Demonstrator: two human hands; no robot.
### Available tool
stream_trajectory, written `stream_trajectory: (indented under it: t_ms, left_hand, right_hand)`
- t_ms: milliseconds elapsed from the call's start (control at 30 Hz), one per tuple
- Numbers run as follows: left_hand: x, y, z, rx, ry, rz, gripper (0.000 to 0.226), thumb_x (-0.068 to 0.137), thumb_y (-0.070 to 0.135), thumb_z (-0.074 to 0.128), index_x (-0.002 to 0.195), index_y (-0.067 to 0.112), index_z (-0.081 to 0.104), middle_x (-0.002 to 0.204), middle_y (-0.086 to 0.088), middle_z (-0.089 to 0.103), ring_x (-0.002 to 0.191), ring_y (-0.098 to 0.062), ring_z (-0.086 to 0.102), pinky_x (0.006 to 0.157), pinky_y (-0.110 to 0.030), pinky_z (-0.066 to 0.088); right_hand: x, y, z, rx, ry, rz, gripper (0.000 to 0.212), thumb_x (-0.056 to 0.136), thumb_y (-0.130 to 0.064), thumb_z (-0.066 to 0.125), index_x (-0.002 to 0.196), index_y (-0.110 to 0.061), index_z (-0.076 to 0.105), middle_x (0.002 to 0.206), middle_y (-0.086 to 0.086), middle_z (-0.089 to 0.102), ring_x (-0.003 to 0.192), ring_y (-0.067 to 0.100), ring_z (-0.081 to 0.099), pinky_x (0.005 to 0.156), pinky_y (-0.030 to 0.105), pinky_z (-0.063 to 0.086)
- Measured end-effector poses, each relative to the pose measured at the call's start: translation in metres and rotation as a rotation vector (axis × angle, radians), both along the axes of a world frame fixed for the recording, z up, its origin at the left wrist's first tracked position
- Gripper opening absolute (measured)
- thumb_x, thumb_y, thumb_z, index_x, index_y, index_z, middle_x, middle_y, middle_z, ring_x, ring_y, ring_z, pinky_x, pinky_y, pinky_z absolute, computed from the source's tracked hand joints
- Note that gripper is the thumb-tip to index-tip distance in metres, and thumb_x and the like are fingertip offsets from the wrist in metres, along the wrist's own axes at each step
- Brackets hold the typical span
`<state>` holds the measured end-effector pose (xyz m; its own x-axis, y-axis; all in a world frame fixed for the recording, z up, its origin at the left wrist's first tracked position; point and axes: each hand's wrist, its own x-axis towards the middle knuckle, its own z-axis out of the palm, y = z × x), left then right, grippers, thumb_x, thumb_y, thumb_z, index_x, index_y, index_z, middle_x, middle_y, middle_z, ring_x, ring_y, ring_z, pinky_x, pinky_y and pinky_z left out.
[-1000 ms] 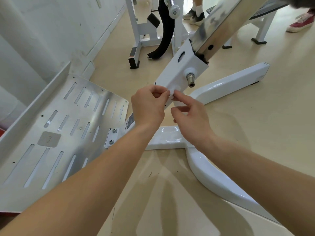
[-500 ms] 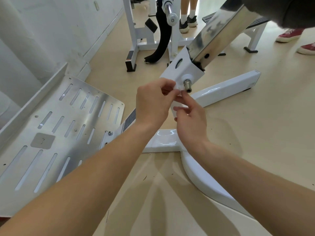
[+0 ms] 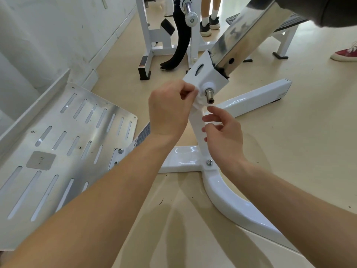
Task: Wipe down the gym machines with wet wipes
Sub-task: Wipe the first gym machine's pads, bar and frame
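Observation:
A white wet wipe (image 3: 199,103) is bunched against the white bracket (image 3: 207,76) of a gym machine, just left of its steel pin (image 3: 209,96). My left hand (image 3: 170,109) pinches the wipe's upper part between thumb and fingers, right at the bracket's edge. My right hand (image 3: 222,136) sits lower, in front of the white upright post (image 3: 197,124). Its fingers are curled, and its fingertips pinch the wipe's lower end. A chrome bar (image 3: 245,31) slopes up out of the bracket.
The machine's white base frame (image 3: 228,202) curves across the beige floor below my hands. A slotted metal footplate (image 3: 63,144) lies at the left by the wall. Another white machine (image 3: 154,35) and people's feet (image 3: 209,24) are behind.
Both hands went up along the post with the wipe to the steel pin. My right hand has since dropped a little below the left, and the wipe is stretched between them.

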<state>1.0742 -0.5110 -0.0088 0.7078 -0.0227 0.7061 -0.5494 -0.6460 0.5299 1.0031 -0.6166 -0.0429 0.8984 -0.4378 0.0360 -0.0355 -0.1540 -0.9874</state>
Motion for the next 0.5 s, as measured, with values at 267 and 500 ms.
stream_trajectory:
  t_ms: [267, 500]
  left_hand:
    - [-0.003, 0.008, 0.019, -0.033, 0.168, -0.082, 0.003, 0.085, 0.023, 0.078, 0.087, 0.023, 0.078, 0.076, 0.018, 0.069, 0.072, -0.001, 0.066, 0.075, -0.021, 0.056]
    - [-0.009, -0.007, 0.053, -0.211, 0.326, -0.329, 0.011, 0.082, 0.010, 0.080, 0.085, 0.020, 0.077, 0.079, 0.009, 0.074, 0.076, -0.003, 0.070, 0.074, -0.020, 0.056]
  right_hand:
    - [-0.003, -0.010, 0.006, -0.029, -0.060, -0.060, 0.040, 0.090, -0.006, 0.048, 0.115, -0.034, 0.063, 0.101, -0.015, 0.067, 0.084, 0.012, 0.066, 0.079, 0.042, 0.059]
    - [0.008, -0.020, 0.046, -0.136, -0.319, -0.033, 0.024, 0.101, -0.028, 0.055, 0.119, -0.038, 0.067, 0.112, -0.017, 0.069, 0.092, 0.003, 0.067, 0.083, 0.039, 0.059]
